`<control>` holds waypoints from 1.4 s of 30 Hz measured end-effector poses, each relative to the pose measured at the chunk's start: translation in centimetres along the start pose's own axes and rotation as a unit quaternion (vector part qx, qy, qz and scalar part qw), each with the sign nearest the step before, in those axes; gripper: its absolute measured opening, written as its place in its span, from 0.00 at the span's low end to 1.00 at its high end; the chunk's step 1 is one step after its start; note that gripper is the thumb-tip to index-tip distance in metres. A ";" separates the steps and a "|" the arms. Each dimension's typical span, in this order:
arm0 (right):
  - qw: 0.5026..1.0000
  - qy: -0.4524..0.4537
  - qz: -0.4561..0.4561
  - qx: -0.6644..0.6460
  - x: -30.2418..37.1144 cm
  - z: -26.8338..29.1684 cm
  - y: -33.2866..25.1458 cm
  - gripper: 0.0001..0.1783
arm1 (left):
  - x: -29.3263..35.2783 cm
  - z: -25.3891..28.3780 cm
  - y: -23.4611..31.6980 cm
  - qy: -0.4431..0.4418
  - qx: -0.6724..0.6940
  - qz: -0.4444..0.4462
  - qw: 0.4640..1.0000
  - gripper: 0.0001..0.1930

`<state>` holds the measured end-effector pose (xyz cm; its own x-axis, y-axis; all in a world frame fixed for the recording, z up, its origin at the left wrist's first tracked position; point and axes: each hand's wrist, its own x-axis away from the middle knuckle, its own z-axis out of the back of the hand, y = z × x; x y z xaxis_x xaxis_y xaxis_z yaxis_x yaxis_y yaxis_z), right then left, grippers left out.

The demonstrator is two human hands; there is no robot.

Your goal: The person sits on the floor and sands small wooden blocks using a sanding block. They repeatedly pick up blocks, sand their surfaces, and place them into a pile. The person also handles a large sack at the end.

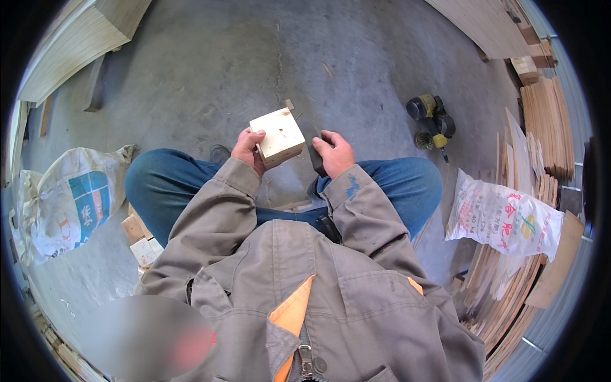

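Note:
In front of my lap, my left hand (249, 149) is closed round a pale wooden block (277, 134), squarish with a small dark mark on its upper face. My thumb lies along the block's left edge. Just to the right, my right hand (335, 154) grips a dark, flat object (316, 157) whose kind I cannot make out. The dark object is close beside the block; whether they touch is unclear. Both hands are between my bent knees, above the concrete floor (210, 70).
On the floor at right lies a yellow-and-black coil nail gun (435, 120). A printed white sack (506, 216) rests on stacked wood strips (509, 290). Another sack (73, 200) and wooden blocks (143, 245) are at left. Board stacks (79, 41) stand at the far left and right.

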<state>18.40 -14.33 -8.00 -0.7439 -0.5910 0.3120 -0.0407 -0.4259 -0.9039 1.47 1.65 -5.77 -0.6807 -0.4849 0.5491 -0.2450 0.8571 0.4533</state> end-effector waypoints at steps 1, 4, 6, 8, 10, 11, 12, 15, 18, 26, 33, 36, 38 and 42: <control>1.000 0.004 0.006 -0.010 -0.1 0.3 -0.3 0.29 | -0.2 0.3 -0.2 0.005 -0.005 -0.003 1.000 0.27; 0.997 0.027 0.002 -0.078 0.0 1.5 -2.5 0.26 | -0.5 0.8 -0.3 0.017 -0.017 -0.013 1.000 0.28; 0.991 0.045 0.010 -0.126 0.3 2.5 -4.4 0.25 | -0.3 0.5 -0.1 0.025 -0.025 -0.014 0.999 0.29; 0.988 0.070 0.030 -0.134 0.0 4.2 -5.0 0.24 | 0.0 -0.1 0.0 0.035 -0.033 -0.011 0.999 0.30; 0.986 0.091 0.048 -0.134 -0.4 5.9 -5.6 0.26 | 0.2 -0.3 0.0 0.041 -0.039 -0.015 0.998 0.30; 0.984 0.104 0.049 -0.134 -0.3 7.0 -6.1 0.27 | 0.1 -0.4 -0.1 0.041 -0.041 -0.012 0.998 0.31; 0.984 0.115 0.050 -0.131 -0.4 7.9 -6.5 0.27 | 0.0 -0.1 -0.1 0.036 -0.036 -0.014 0.999 0.30; 0.982 0.144 0.048 -0.114 0.0 10.1 -8.3 0.26 | -0.3 0.4 0.0 0.029 -0.030 -0.013 0.999 0.30; 0.978 0.167 0.068 -0.110 -0.5 12.1 -7.6 0.24 | -0.4 0.5 -0.2 0.032 -0.036 -0.004 0.999 0.30; 0.985 0.147 0.058 -0.065 -0.9 11.0 -5.0 0.27 | -0.7 0.3 -0.4 0.040 -0.044 -0.004 0.998 0.30; 0.976 0.105 0.124 0.144 -1.6 8.6 -3.6 0.27 | -1.1 0.8 -0.6 0.043 -0.044 -0.006 0.998 0.29; 0.950 0.068 0.167 0.255 -1.1 7.0 -4.2 0.27 | -0.4 0.0 -0.5 0.057 -0.072 -0.014 0.996 0.29; 0.946 0.028 0.168 0.277 -1.0 6.5 -3.9 0.27 | -0.3 -0.3 -0.5 0.052 -0.071 -0.020 0.996 0.29; 0.935 -0.044 0.136 0.324 -0.5 6.0 -3.6 0.29 | -0.9 0.5 -0.5 0.040 -0.058 -0.008 0.997 0.30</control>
<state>22.92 -16.58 -3.12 -0.6085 -0.7802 0.1453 0.5767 -0.5605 -0.5944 1.82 1.73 -6.84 -0.6190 -0.5145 0.5934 -0.1709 0.8256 0.5377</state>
